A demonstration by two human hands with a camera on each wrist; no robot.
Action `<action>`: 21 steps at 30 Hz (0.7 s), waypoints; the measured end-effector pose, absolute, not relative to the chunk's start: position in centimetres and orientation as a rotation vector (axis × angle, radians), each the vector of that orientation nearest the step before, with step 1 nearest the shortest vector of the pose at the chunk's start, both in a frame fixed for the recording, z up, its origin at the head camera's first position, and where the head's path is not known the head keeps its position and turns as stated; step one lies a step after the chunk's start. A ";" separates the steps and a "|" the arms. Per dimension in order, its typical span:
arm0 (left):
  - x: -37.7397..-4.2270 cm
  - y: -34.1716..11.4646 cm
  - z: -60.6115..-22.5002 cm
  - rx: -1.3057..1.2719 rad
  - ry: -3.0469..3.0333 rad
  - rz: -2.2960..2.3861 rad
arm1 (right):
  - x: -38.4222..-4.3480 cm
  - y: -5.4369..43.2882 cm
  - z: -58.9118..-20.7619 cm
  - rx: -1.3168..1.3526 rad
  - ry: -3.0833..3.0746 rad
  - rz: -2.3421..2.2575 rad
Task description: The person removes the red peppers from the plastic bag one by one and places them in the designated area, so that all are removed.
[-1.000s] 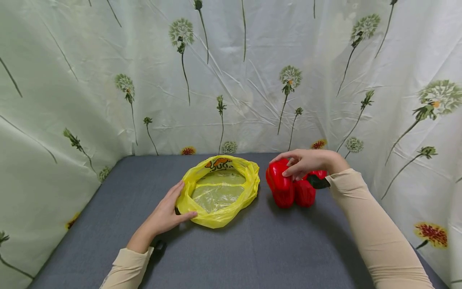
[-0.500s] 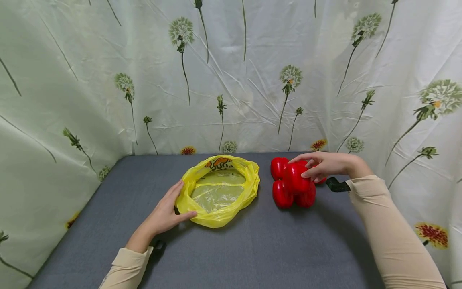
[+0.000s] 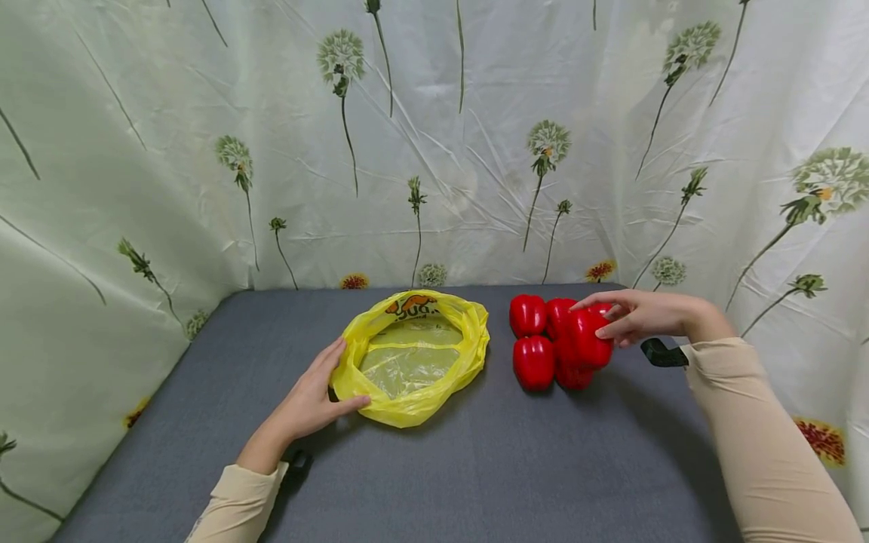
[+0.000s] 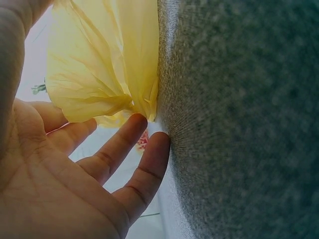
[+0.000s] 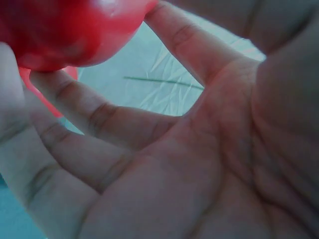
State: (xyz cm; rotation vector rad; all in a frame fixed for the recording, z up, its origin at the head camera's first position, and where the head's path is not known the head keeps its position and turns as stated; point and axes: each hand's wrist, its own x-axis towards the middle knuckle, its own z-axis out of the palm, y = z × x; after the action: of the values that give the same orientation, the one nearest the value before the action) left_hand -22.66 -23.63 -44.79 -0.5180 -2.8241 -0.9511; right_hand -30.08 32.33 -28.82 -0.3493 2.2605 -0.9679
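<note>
A yellow plastic bag (image 3: 349, 385) stands on the table in the head view, its mouth open upward. My left hand (image 3: 308, 403) rests against its left side, thumb at the front of the rim and fingers spread. The left wrist view has these fingers (image 4: 122, 142) extended beside the hanging folds of the yellow bag (image 4: 99, 59). My right hand (image 3: 638, 313) pinches a glossy red bell pepper (image 3: 587, 339) between thumb and fingers, over a cluster of similar ones. From the right wrist, the held bell pepper (image 5: 84, 30) shows at the fingertips, clear of the palm.
Several more red bell peppers sit close together right of the bag, among them a front-left pepper (image 3: 533, 363) and a back-left pepper (image 3: 527, 315). Beneath lies a dark grey tabletop (image 3: 434, 483). A dandelion-patterned curtain (image 3: 468, 166) hangs behind and along both sides.
My right hand has carried the bell pepper rightward across the cluster, uncovering the peppers on its left. My left hand and the bag have stayed in place.
</note>
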 end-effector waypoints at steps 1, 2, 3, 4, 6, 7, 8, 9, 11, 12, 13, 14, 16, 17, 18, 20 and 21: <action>-22.7 -23.7 -44.8 -0.517 -2.826 -0.954 | -30.1 32.6 -28.8 -0.347 2.259 -0.969; -22.7 -23.7 -44.8 -0.516 -2.829 -0.954 | -30.1 32.8 -28.9 -0.343 2.257 -0.969; -22.7 -23.6 -44.8 -0.516 -2.830 -0.955 | -30.1 33.0 -28.9 -0.340 2.255 -0.967; -22.7 -23.7 -44.8 -0.515 -2.832 -0.951 | -30.1 33.3 -29.0 -0.336 2.251 -0.969; -22.7 -23.6 -44.7 -0.518 -2.831 -0.947 | -30.0 33.7 -29.2 -0.329 2.244 -0.973; -22.7 -23.6 -44.7 -0.517 -2.833 -0.945 | -30.0 33.9 -29.3 -0.326 2.241 -0.974; -22.7 -23.6 -44.8 -0.519 -2.830 -0.942 | -30.0 34.1 -29.4 -0.321 2.239 -0.978; -22.7 -23.6 -44.7 -0.519 -2.830 -0.937 | -30.0 34.3 -29.4 -0.319 2.237 -0.980; -22.7 -23.6 -44.7 -0.516 -2.830 -0.932 | -30.0 34.5 -29.6 -0.316 2.236 -0.985; -22.7 -23.6 -44.7 -0.513 -2.832 -0.933 | -30.1 34.6 -29.6 -0.317 2.234 -0.988; -22.7 -23.6 -44.7 -0.510 -2.833 -0.935 | -30.0 34.7 -29.6 -0.319 2.232 -0.992; -22.7 -23.6 -44.7 -0.507 -2.834 -0.938 | -30.0 34.8 -29.6 -0.317 2.232 -0.995; -22.7 -23.6 -44.7 -0.505 -2.837 -0.936 | -30.0 35.0 -29.6 -0.313 2.233 -1.001; -22.6 -23.6 -44.7 -0.508 -2.837 -0.934 | -29.9 35.1 -29.6 -0.313 2.232 -1.002; -22.7 -23.5 -44.7 -0.509 -2.836 -0.939 | -29.9 35.2 -29.6 -0.314 2.229 -1.006; -22.7 -23.6 -44.6 -0.515 -2.832 -0.941 | -29.9 35.4 -29.6 -0.307 2.229 -1.009; -22.7 -23.6 -44.6 -0.516 -2.830 -0.944 | -30.0 35.5 -29.6 -0.307 2.227 -1.011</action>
State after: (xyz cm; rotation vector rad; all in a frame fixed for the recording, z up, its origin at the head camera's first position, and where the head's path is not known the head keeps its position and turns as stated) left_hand -22.68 -23.57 -44.58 -0.5163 -2.8302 -0.9435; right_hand -29.99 35.45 -29.60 -0.3073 2.2270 -1.0109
